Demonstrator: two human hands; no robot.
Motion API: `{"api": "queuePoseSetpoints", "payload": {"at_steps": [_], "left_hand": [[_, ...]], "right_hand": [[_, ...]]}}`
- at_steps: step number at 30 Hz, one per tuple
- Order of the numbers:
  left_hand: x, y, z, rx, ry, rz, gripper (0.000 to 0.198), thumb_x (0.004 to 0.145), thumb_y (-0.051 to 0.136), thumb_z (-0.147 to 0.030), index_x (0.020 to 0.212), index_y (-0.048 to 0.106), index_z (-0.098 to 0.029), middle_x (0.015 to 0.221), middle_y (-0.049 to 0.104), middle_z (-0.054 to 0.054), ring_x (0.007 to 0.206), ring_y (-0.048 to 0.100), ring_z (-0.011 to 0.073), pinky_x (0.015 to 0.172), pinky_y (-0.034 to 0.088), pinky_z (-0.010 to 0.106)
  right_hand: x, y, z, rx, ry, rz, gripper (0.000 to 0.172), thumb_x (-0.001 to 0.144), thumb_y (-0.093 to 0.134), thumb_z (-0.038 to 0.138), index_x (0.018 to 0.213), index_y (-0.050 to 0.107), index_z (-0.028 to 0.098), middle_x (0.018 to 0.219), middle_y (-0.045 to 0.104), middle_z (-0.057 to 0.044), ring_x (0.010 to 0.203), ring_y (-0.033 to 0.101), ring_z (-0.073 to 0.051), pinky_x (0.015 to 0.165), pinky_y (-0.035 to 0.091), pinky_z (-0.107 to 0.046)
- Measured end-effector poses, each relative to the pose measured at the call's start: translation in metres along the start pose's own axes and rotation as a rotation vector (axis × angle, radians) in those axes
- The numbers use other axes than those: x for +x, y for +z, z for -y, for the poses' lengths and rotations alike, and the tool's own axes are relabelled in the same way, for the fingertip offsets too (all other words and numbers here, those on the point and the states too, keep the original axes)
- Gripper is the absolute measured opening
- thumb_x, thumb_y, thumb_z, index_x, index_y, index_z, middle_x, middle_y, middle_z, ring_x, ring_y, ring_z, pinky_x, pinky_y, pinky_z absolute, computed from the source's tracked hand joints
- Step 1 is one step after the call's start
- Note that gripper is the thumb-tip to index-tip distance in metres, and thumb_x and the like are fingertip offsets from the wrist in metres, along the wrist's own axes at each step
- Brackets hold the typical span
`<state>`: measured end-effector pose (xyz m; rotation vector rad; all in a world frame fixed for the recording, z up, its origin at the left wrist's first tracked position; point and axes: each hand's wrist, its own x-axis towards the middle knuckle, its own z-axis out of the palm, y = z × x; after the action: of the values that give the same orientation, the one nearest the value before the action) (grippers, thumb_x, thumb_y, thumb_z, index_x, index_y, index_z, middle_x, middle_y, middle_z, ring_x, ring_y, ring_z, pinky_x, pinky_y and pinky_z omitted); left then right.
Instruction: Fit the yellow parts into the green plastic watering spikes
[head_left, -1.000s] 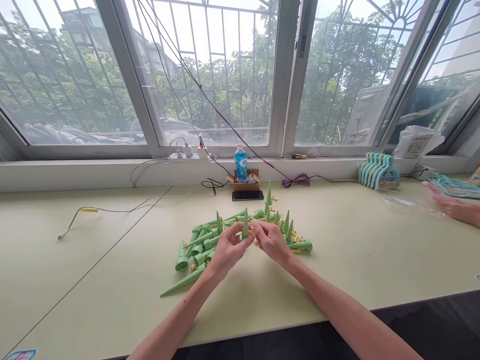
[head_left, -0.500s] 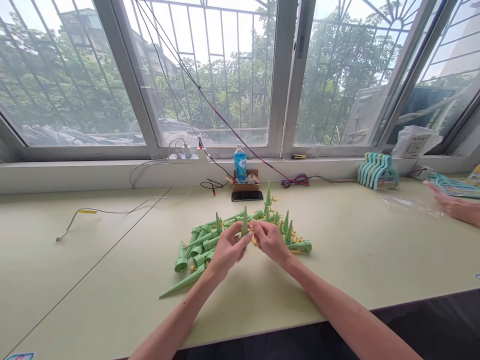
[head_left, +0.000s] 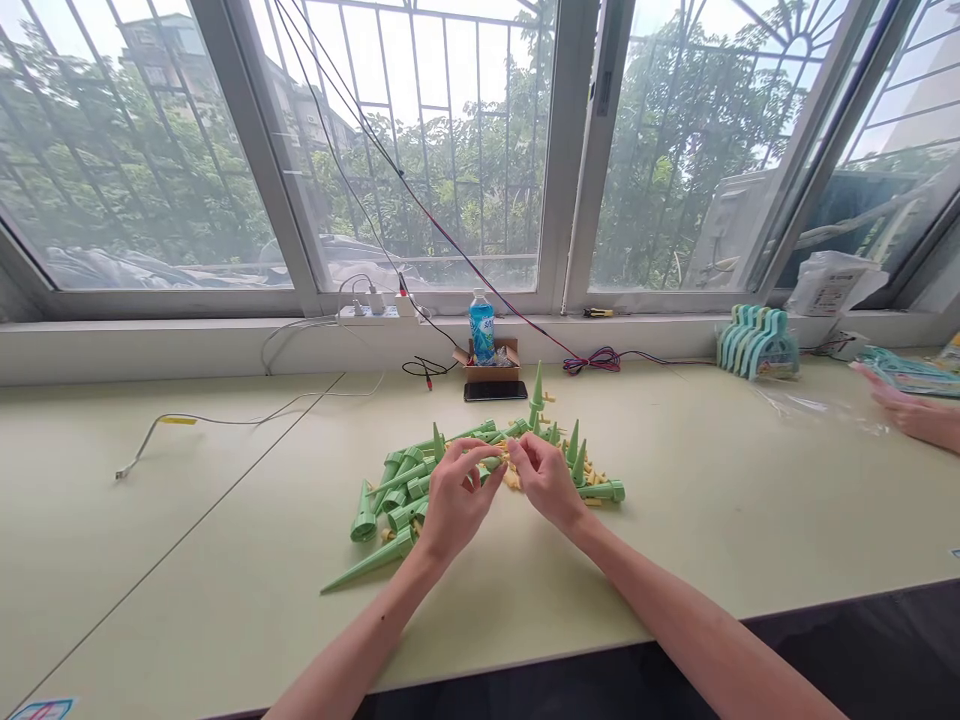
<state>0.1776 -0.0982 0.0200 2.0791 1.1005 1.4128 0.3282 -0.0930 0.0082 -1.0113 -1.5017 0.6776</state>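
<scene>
My left hand (head_left: 457, 500) is closed around a green plastic spike (head_left: 491, 463), its cone tilted and mostly covered by the fingers. Close beside it, my right hand (head_left: 549, 485) is pinched at the spike's right side; whatever sits between its fingertips is too small and covered to make out. Around both hands lies a pile of similar hollow green spikes (head_left: 364, 515) with ribbed collars, some upright and some lying down. Small yellow pegs (head_left: 596, 473) are scattered among them, mainly behind and right of my right hand.
Behind the pile are a black phone (head_left: 495, 391), a small cardboard box (head_left: 491, 373) and a blue bottle (head_left: 482, 330). Cables (head_left: 596, 360) run along the sill. Light-blue hangers (head_left: 757, 342) stand at right, near another person's hand (head_left: 915, 410).
The spike in my left hand has tipped from upright to a slant, and my left fingers have shifted over it. My right hand stays close by, still pinched.
</scene>
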Motion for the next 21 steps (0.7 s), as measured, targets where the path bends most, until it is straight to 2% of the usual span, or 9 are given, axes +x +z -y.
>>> {"api": "queuePoseSetpoints", "payload": {"at_steps": [5, 11, 16, 21], "left_hand": [[0.0001, 0.0008, -0.002, -0.014, 0.024, -0.024, 0.011, 0.084, 0.066, -0.03, 0.088, 0.073, -0.022, 0.088, 0.058, 0.005, 0.065, 0.054, 0.0113, 0.046, 0.043, 0.019], [-0.0016, 0.0023, -0.0036, -0.084, 0.034, -0.03, 0.012, 0.085, 0.064, -0.03, 0.084, 0.073, -0.022, 0.085, 0.057, 0.004, 0.073, 0.06, 0.0137, 0.052, 0.052, 0.02], [-0.002, 0.0022, -0.0013, 0.002, 0.157, -0.072, 0.011, 0.086, 0.063, -0.026, 0.081, 0.072, -0.022, 0.081, 0.058, 0.003, 0.07, 0.059, 0.0131, 0.054, 0.049, 0.022], [-0.0033, 0.002, -0.0007, 0.093, 0.253, -0.087, 0.015, 0.088, 0.06, -0.024, 0.076, 0.069, -0.022, 0.074, 0.054, 0.001, 0.059, 0.051, 0.01, 0.055, 0.044, 0.023]], "right_hand": [[-0.0006, 0.0, -0.0005, -0.012, -0.011, 0.01, 0.041, 0.094, 0.05, 0.05, 0.067, 0.042, 0.021, 0.054, 0.036, 0.006, 0.048, 0.032, -0.01, 0.046, 0.024, -0.025], [-0.0008, 0.0003, -0.0009, -0.032, -0.018, 0.018, 0.039, 0.093, 0.051, 0.05, 0.068, 0.044, 0.021, 0.055, 0.039, 0.005, 0.048, 0.033, -0.01, 0.047, 0.026, -0.025], [-0.0015, 0.0001, 0.0, -0.008, -0.033, 0.032, 0.036, 0.094, 0.05, 0.047, 0.069, 0.044, 0.021, 0.055, 0.039, 0.005, 0.048, 0.034, -0.01, 0.047, 0.026, -0.025], [-0.0033, -0.0009, 0.0029, 0.028, -0.055, 0.062, 0.033, 0.093, 0.051, 0.047, 0.073, 0.049, 0.02, 0.058, 0.045, 0.004, 0.05, 0.039, -0.011, 0.047, 0.031, -0.025]]}}
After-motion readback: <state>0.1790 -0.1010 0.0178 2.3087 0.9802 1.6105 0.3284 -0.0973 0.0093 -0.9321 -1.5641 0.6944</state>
